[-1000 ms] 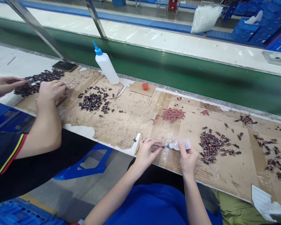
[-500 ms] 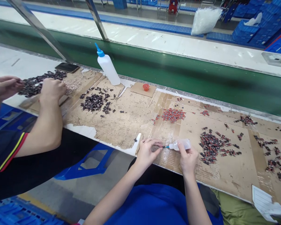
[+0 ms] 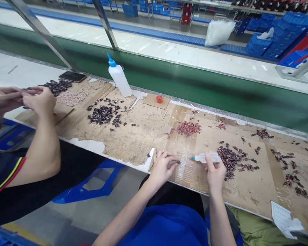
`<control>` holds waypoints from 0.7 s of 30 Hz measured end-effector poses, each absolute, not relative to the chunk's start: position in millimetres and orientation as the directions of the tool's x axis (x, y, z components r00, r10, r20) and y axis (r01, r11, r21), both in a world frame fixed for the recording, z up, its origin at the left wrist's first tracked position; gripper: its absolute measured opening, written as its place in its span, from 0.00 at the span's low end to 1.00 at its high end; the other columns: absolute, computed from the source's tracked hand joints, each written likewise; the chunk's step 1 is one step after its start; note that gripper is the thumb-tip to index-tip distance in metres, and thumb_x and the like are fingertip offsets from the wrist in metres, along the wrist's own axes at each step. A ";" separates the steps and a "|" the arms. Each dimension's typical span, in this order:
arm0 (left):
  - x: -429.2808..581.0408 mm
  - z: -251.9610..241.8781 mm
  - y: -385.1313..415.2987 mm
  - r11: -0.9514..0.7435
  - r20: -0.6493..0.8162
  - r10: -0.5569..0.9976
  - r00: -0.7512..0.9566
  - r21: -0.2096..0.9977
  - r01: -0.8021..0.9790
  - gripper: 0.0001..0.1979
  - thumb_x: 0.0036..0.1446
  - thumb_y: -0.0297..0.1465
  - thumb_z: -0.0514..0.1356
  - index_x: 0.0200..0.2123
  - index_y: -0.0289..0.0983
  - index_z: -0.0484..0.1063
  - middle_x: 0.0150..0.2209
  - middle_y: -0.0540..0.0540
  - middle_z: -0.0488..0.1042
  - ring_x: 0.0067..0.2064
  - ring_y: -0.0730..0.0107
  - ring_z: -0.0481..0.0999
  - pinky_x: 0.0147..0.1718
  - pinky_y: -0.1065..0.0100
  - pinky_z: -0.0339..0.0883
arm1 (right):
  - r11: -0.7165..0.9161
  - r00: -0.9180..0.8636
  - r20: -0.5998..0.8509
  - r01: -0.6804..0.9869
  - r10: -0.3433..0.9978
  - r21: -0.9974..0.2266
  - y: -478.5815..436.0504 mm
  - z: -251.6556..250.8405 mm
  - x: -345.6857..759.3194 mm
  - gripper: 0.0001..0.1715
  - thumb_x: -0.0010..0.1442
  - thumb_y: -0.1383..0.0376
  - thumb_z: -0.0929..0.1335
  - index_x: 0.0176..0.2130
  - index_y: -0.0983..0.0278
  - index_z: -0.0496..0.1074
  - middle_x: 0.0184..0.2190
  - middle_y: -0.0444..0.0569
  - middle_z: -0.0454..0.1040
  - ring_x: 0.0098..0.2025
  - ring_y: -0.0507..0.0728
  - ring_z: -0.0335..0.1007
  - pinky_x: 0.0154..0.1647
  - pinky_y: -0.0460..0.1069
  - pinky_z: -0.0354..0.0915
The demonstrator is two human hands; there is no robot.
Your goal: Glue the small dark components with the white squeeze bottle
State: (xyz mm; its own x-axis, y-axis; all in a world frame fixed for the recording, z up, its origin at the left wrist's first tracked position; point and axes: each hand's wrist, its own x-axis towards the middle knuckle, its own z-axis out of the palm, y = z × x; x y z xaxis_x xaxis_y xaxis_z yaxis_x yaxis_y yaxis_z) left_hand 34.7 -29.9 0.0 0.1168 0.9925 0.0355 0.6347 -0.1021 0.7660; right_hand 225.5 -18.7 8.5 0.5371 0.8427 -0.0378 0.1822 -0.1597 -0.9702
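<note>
The left hand [image 3: 163, 166] pinched a small dark part [image 3: 178, 162] above the counter's [image 3: 143, 133] near edge. The right hand [image 3: 216, 172] gripped a small squeeze bottle [image 3: 207, 158], nozzle pointing toward that part, slightly apart.

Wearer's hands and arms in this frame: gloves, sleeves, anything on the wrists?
No gloves: the left hand and the right hand are both bare. Both forearms are uncovered as far up as the frame shows, with no sleeve or cuff reaching them. No watch, band or ring is visible. The only clothing of the wearer in view is a plain blue top at the bottom edge.
</note>
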 end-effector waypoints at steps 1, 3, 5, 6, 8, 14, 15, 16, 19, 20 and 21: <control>35.2 -1.1 -29.9 -0.105 0.039 0.992 0.117 0.765 0.636 0.08 0.52 0.26 0.65 0.35 0.44 0.79 0.39 0.45 0.77 0.49 0.54 0.70 0.48 0.49 0.63 | -0.196 0.535 -0.030 0.257 0.845 -0.946 -16.5 12.4 229.3 0.35 0.42 0.42 0.72 0.39 0.66 0.71 0.22 0.45 0.72 0.21 0.54 0.64 0.24 0.48 0.58; 35.7 -3.4 -29.9 -0.109 0.052 0.993 0.108 0.771 0.627 0.07 0.52 0.25 0.64 0.33 0.43 0.79 0.41 0.44 0.76 0.50 0.54 0.69 0.48 0.49 0.63 | -0.285 0.537 0.017 0.475 0.843 -0.833 -12.1 22.6 235.5 0.40 0.42 0.41 0.71 0.45 0.65 0.70 0.21 0.46 0.72 0.22 0.58 0.66 0.27 0.50 0.59; 34.1 -4.8 -29.9 -0.122 0.080 0.992 0.096 0.792 0.598 0.07 0.53 0.24 0.64 0.33 0.42 0.79 0.42 0.44 0.76 0.49 0.55 0.69 0.48 0.50 0.64 | -0.362 0.526 0.076 0.676 0.847 -0.642 -6.8 34.7 237.1 0.37 0.46 0.40 0.70 0.44 0.64 0.72 0.17 0.47 0.70 0.22 0.60 0.66 0.29 0.52 0.58; 32.0 -4.9 -29.8 -0.136 0.100 0.991 0.093 0.809 0.573 0.07 0.54 0.24 0.63 0.32 0.42 0.78 0.42 0.45 0.76 0.49 0.56 0.70 0.48 0.50 0.64 | -0.377 0.511 0.103 0.742 0.853 -0.555 -3.2 40.6 235.2 0.35 0.49 0.40 0.68 0.43 0.64 0.74 0.17 0.48 0.69 0.22 0.61 0.66 0.29 0.53 0.57; 25.0 -3.4 -29.4 -0.162 0.139 0.987 0.085 0.850 0.501 0.06 0.56 0.24 0.62 0.33 0.41 0.77 0.39 0.45 0.78 0.47 0.58 0.72 0.49 0.53 0.66 | -0.324 0.433 0.148 0.823 0.889 -0.466 6.9 50.1 224.2 0.31 0.54 0.41 0.66 0.42 0.63 0.75 0.19 0.50 0.71 0.23 0.62 0.67 0.30 0.53 0.57; -6.7 11.5 -28.8 -0.111 0.166 0.980 -0.111 0.916 0.386 0.06 0.59 0.27 0.59 0.36 0.41 0.77 0.37 0.47 0.80 0.42 0.62 0.78 0.46 0.58 0.69 | 0.044 -0.021 0.051 0.864 0.998 -0.501 51.9 43.8 150.4 0.12 0.57 0.56 0.70 0.34 0.63 0.77 0.32 0.54 0.78 0.35 0.60 0.74 0.37 0.51 0.62; -11.2 14.4 -29.0 -0.104 0.179 0.970 -0.165 0.917 0.385 0.06 0.59 0.28 0.59 0.36 0.41 0.77 0.36 0.47 0.80 0.41 0.62 0.78 0.46 0.59 0.69 | 0.056 -0.048 0.028 0.880 0.998 -0.472 58.1 39.0 139.1 0.10 0.56 0.58 0.71 0.32 0.63 0.77 0.33 0.54 0.79 0.36 0.61 0.74 0.37 0.51 0.62; -15.1 17.4 -29.4 -0.100 0.195 0.957 -0.217 0.917 0.386 0.06 0.59 0.29 0.59 0.36 0.41 0.77 0.36 0.47 0.80 0.41 0.63 0.78 0.46 0.59 0.69 | 0.059 -0.060 0.012 0.890 0.998 -0.452 63.3 34.4 129.8 0.08 0.56 0.60 0.71 0.32 0.63 0.77 0.33 0.54 0.79 0.37 0.60 0.74 0.37 0.50 0.62; -23.5 26.6 -31.3 -0.101 0.239 0.919 -0.313 0.912 0.398 0.06 0.59 0.31 0.60 0.37 0.41 0.78 0.37 0.46 0.80 0.41 0.63 0.78 0.46 0.60 0.70 | 0.070 -0.072 0.012 0.895 0.997 -0.441 72.7 24.4 115.0 0.02 0.56 0.66 0.71 0.32 0.63 0.76 0.35 0.55 0.79 0.38 0.60 0.74 0.38 0.50 0.63; -25.2 29.9 -32.2 -0.107 0.252 0.912 -0.323 0.907 0.407 0.06 0.59 0.32 0.60 0.37 0.41 0.78 0.37 0.46 0.80 0.41 0.63 0.78 0.46 0.60 0.70 | 0.077 -0.078 0.015 0.893 0.997 -0.444 74.1 23.2 113.9 0.03 0.56 0.68 0.70 0.32 0.64 0.76 0.36 0.55 0.79 0.38 0.60 0.74 0.39 0.51 0.63; -26.4 33.2 -33.3 -0.114 0.265 0.908 -0.326 0.902 0.416 0.06 0.59 0.32 0.60 0.36 0.42 0.78 0.37 0.47 0.80 0.42 0.63 0.78 0.46 0.60 0.70 | 0.084 -0.085 0.018 0.886 0.996 -0.456 74.7 23.2 114.2 0.03 0.56 0.69 0.69 0.32 0.64 0.76 0.35 0.55 0.79 0.37 0.60 0.75 0.39 0.51 0.64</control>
State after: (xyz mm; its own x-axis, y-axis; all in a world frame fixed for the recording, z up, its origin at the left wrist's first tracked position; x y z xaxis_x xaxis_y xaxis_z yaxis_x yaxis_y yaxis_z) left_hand -26.4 -33.3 33.2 -0.3258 0.9077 0.2646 0.4156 -0.1139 0.9024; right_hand 114.2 74.7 23.2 -0.0851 0.9962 0.0182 0.8862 0.0841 -0.4557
